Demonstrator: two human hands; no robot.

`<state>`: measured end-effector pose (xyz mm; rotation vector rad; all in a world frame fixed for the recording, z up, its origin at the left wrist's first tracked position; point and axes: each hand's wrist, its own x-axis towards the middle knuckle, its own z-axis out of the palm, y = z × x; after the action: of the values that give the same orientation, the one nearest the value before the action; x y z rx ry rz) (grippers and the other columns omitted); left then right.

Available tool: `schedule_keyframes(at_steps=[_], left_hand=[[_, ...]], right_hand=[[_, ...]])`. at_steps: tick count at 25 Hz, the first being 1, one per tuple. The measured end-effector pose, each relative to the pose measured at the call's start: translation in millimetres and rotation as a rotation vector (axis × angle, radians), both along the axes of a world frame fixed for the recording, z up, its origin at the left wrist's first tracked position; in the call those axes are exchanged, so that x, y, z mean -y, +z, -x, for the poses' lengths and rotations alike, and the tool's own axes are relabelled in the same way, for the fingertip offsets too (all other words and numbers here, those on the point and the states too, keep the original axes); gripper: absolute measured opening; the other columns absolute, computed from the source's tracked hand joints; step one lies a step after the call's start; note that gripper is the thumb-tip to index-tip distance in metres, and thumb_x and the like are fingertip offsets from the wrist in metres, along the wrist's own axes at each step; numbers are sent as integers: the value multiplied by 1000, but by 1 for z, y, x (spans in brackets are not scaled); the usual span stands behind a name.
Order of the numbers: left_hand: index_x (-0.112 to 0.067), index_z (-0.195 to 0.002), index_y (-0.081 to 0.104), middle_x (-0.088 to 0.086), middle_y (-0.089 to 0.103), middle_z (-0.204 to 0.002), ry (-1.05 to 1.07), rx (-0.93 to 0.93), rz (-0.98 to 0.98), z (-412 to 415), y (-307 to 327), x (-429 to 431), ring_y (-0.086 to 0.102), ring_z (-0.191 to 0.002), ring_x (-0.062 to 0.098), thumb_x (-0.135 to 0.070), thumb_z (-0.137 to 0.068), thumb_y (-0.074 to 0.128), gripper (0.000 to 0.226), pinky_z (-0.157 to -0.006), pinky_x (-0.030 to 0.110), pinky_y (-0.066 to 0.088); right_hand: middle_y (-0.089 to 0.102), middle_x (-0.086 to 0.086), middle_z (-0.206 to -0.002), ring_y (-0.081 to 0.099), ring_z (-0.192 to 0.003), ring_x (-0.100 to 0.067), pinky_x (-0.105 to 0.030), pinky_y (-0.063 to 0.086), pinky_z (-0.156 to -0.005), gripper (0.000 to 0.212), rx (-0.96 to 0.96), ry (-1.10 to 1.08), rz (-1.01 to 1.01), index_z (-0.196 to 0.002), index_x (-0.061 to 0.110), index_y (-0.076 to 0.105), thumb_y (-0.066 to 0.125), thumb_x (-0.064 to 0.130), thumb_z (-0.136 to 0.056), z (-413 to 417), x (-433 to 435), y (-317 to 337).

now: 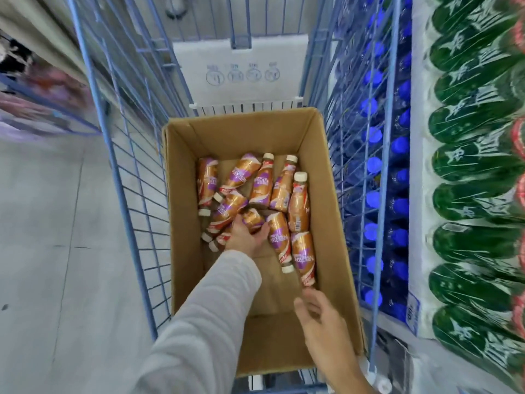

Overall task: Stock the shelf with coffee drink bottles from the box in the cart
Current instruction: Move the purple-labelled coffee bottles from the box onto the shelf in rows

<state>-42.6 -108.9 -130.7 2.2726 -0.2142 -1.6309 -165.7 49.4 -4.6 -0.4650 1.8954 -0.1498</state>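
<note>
Left hand [245, 237] round bottle [252, 218], box [183, 223] centre

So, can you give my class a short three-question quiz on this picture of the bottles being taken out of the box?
1. True or false: the left hand grips a coffee bottle inside the cardboard box.
2. The right hand is: A) holding a bottle; B) empty, above the box; C) on a shelf.
3. Fill in: the other bottles in the box lie on their ____.
Key: 1 true; 2 B; 3 sides.
</note>
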Motion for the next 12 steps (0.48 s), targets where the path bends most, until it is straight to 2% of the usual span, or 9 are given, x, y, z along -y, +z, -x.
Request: schedule_keyframes(at_steps=[2,4,5,7,8,9,12], left_hand=[[-12,-150,37,10,53,-141,49,-13,49,3,-2,0,49,-132,31,-43,-86,76,81,-106,35,36],[-12,-150,38,9,55,-142,89,-110,2,4,2,-4,52,-130,28,-35,-88,77,78,-105,34,38],[-12,-150,39,6,55,-141,178,-135,-19,1,6,-8,53,-129,25,-32,-89,76,74,-105,33,39],[-14,-143,45,1,52,-140,355,-265,-52,-9,21,-14,51,-126,24,-26,-93,72,58,-104,40,43],[-13,-136,48,7,53,-140,486,-372,-74,-10,29,-11,50,-128,29,-24,-95,68,47,-101,47,46],[-10,-128,51,14,55,-135,569,-400,-129,-13,37,-11,50,-129,34,-24,-97,64,37,-98,53,48],[-8,-113,56,19,61,-112,483,-419,-140,-17,67,-41,57,-121,33,-27,-98,64,25,-102,50,49]], right_hand=[[63,15,-124,58,-113,-5,-32,58,-88,31,4,-37,-8,-128,36,59,59,46,-99,4,1,-2],[65,15,-118,58,-108,-2,-19,49,-82,23,33,-93,-11,-122,34,62,60,42,-99,8,5,-3],[66,15,-115,58,-106,-1,-18,46,-83,19,64,-139,-14,-116,33,64,60,39,-100,9,9,-2],[67,14,-112,59,-105,-1,-28,47,-97,13,125,-238,-6,-109,31,68,61,34,-99,10,15,-2],[69,13,-110,60,-105,-3,-33,47,-102,12,144,-267,1,-108,31,69,62,32,-99,9,18,-1],[70,12,-108,62,-105,-5,-36,47,-105,11,162,-298,16,-107,30,70,62,30,-99,8,23,-2],[72,6,-107,66,-107,-15,-42,49,-104,7,183,-344,49,-100,31,69,64,32,-97,5,37,-13]])
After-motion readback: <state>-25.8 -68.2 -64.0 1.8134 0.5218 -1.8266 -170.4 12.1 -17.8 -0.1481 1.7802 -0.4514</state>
